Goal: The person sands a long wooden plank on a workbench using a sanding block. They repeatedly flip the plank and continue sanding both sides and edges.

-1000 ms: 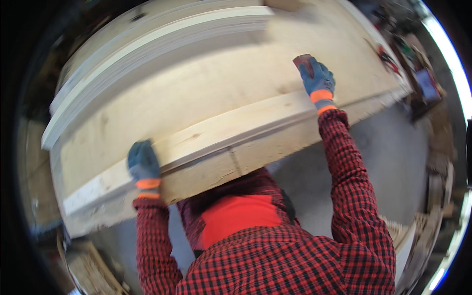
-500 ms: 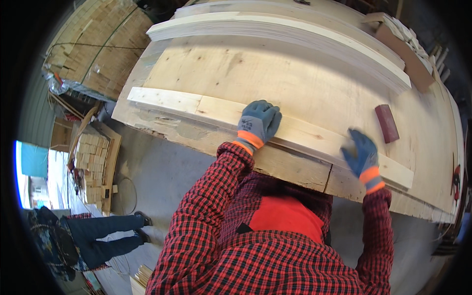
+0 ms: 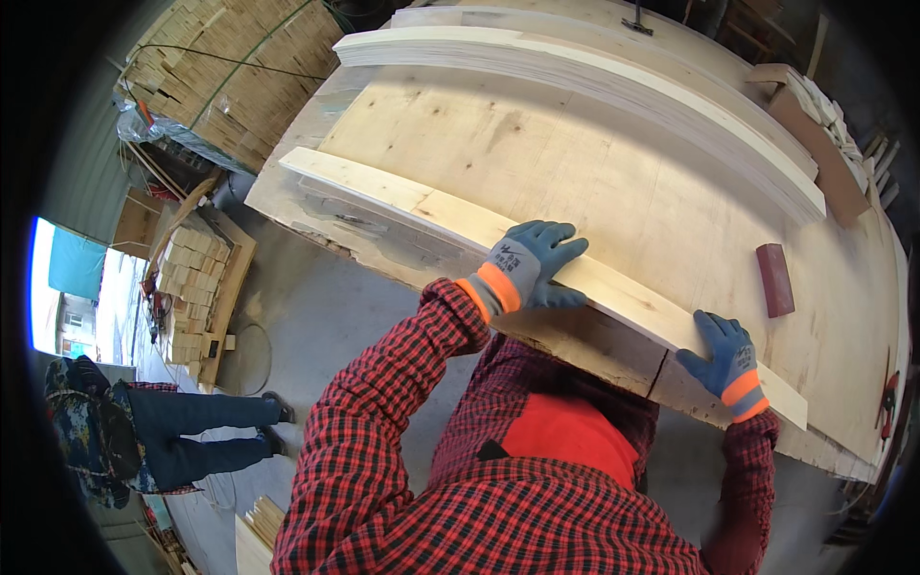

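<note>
A long, narrow pale wooden board (image 3: 632, 299) lies along the near edge of a plywood-topped table (image 3: 604, 196). My left hand (image 3: 539, 264), in a blue-grey glove with an orange cuff, grips the board near its middle. Its fingers rest on the top face, and its thumb is at the near edge. Close to the board's right end, my right hand (image 3: 724, 355), gloved alike, holds it with fingers over the top and thumb along the near side. Beyond the right hand sits a dark red rectangular block (image 3: 775, 280).
A stack of long boards (image 3: 585, 86) spans the table's far side. At far right are a brown carton (image 3: 815, 153) with wood pieces and a red-handled tool (image 3: 888, 402). Bundled timber (image 3: 206, 81) and smaller stacked pieces (image 3: 192, 287) stand left. Another person (image 3: 196, 431) is at lower left.
My right hand has come down onto the board. My left hand has gone from closed fingers on top to a spread grip with the thumb at the near edge. The whole view has shifted slightly.
</note>
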`<state>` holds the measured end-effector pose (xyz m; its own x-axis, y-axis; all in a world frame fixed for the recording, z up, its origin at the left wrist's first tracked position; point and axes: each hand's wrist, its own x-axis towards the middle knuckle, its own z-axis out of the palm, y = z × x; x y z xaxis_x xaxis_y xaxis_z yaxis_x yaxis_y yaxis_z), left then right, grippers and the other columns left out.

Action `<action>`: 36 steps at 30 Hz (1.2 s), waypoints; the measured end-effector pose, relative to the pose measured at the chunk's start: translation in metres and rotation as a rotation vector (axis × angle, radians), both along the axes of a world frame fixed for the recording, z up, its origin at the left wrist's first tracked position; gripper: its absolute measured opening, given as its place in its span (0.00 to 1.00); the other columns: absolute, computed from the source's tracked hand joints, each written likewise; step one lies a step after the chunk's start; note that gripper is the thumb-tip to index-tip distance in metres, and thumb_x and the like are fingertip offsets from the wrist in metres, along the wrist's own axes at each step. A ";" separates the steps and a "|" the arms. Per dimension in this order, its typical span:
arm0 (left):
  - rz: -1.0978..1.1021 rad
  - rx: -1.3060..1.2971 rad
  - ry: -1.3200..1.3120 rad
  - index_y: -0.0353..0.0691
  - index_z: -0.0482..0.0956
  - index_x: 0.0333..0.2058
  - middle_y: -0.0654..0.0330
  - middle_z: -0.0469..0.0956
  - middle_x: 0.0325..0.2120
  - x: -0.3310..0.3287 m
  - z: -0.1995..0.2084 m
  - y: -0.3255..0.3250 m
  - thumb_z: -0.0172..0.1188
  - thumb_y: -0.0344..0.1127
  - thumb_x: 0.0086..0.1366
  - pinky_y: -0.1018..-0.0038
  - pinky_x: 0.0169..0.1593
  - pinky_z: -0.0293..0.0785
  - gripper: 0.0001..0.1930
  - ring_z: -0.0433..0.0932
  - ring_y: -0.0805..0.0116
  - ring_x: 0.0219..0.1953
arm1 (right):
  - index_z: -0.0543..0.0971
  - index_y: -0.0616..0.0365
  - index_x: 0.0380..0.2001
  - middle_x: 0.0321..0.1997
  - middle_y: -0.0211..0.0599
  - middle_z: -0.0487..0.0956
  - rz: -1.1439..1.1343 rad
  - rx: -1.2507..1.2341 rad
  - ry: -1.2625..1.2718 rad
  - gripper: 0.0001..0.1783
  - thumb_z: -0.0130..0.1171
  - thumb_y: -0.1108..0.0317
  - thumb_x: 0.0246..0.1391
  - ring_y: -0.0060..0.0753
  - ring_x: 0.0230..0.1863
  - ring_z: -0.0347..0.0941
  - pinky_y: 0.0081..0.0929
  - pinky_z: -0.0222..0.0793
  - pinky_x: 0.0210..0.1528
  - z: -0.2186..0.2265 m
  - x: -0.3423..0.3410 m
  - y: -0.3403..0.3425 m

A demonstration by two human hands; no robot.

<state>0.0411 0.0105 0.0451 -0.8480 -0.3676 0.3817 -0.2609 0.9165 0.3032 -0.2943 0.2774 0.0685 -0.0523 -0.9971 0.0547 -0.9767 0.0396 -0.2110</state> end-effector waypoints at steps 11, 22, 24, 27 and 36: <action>-0.073 -0.039 -0.241 0.43 0.84 0.40 0.52 0.85 0.37 -0.023 0.028 -0.022 0.66 0.59 0.68 0.51 0.45 0.81 0.23 0.85 0.46 0.40 | 0.85 0.60 0.54 0.53 0.48 0.87 -0.052 -0.228 0.055 0.28 0.74 0.54 0.56 0.54 0.54 0.81 0.48 0.75 0.59 0.021 -0.007 0.003; -0.015 0.173 -0.392 0.44 0.86 0.41 0.51 0.85 0.37 -0.003 0.047 -0.044 0.68 0.51 0.70 0.51 0.44 0.79 0.16 0.85 0.44 0.40 | 0.89 0.53 0.43 0.30 0.40 0.85 -0.244 -0.204 -0.169 0.17 0.78 0.58 0.52 0.48 0.36 0.81 0.44 0.76 0.41 0.005 -0.003 -0.006; 0.011 0.181 -0.339 0.44 0.87 0.43 0.51 0.85 0.37 0.000 0.037 -0.050 0.68 0.49 0.70 0.51 0.44 0.80 0.15 0.85 0.45 0.41 | 0.90 0.52 0.43 0.31 0.39 0.86 -0.204 -0.278 -0.118 0.16 0.77 0.59 0.54 0.47 0.36 0.82 0.43 0.76 0.41 0.001 0.001 -0.016; 0.040 0.098 -0.194 0.43 0.87 0.45 0.51 0.86 0.38 -0.004 0.018 -0.053 0.68 0.47 0.69 0.52 0.45 0.80 0.14 0.85 0.45 0.42 | 0.90 0.52 0.43 0.33 0.38 0.87 -0.175 -0.357 -0.001 0.13 0.74 0.61 0.57 0.46 0.36 0.82 0.43 0.76 0.41 -0.010 0.004 -0.026; 0.165 -0.034 0.124 0.43 0.87 0.43 0.53 0.84 0.35 -0.034 -0.018 -0.013 0.67 0.47 0.68 0.56 0.49 0.80 0.14 0.84 0.51 0.41 | 0.86 0.58 0.51 0.46 0.42 0.88 -0.158 -0.443 0.063 0.16 0.69 0.65 0.61 0.50 0.46 0.82 0.46 0.76 0.51 -0.037 -0.002 -0.019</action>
<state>0.0075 -0.0021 0.0271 -0.7228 -0.4830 0.4943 -0.3711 0.8746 0.3121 -0.2967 0.2582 0.0313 -0.1842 -0.8574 0.4806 -0.9774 0.1083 -0.1814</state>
